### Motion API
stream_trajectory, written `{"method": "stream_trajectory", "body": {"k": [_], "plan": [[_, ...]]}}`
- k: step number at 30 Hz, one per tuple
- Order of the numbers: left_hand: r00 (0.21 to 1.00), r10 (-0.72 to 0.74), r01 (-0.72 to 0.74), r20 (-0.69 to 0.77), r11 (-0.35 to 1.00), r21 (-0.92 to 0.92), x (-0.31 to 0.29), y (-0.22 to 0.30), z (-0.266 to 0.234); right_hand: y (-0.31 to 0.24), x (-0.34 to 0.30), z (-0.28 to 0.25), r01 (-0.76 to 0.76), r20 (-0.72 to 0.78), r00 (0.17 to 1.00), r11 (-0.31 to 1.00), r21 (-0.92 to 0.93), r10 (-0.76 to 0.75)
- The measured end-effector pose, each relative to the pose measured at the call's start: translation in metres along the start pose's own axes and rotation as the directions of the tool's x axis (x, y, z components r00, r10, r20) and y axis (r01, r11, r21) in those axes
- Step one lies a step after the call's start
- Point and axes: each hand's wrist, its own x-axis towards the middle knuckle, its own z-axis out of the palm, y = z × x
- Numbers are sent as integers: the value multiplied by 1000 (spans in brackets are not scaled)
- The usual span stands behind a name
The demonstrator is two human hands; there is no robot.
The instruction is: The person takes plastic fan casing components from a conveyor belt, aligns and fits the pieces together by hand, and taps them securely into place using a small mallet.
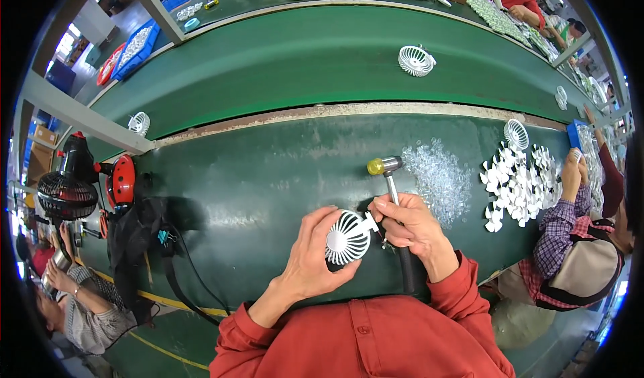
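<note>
My left hand (312, 252) is wrapped around a round white fan grille (349, 238) with radial slats, its short neck pointing right. Beside that neck, the thumb and forefinger of my right hand (410, 225) are pinched together; whatever sits between them is too small to make out. A hammer with a yellow-faced head (384, 166) lies under my right hand, its metal shaft partly covered and its black handle (406, 271) showing below. Just beyond, to the right, spreads a pile of small clear plastic pieces (439, 177).
White fan blades (520, 183) are heaped at the right, with another grille (516, 134) behind them. A green conveyor belt (282, 49) crosses behind, carrying a grille (416, 61). A black desk fan (67, 193) and a red ladybird-shaped object (122, 182) stand left. Co-workers sit on both sides.
</note>
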Motion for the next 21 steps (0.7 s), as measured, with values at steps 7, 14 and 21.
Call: {"method": "stream_trajectory", "body": {"k": [7, 14, 21], "plan": [[999, 28, -27, 26, 998, -64, 1, 1, 4, 10, 2, -2, -84, 36, 996, 995, 59, 82], [1000, 7, -5, 16, 993, -118, 3, -2, 6, 18, 7, -7, -47, 116, 993, 989, 139, 31], [997, -70, 76, 34, 970, -233, 1, -6, 5, 24, 5, -4, 48, 117, 991, 988, 145, -65]]}}
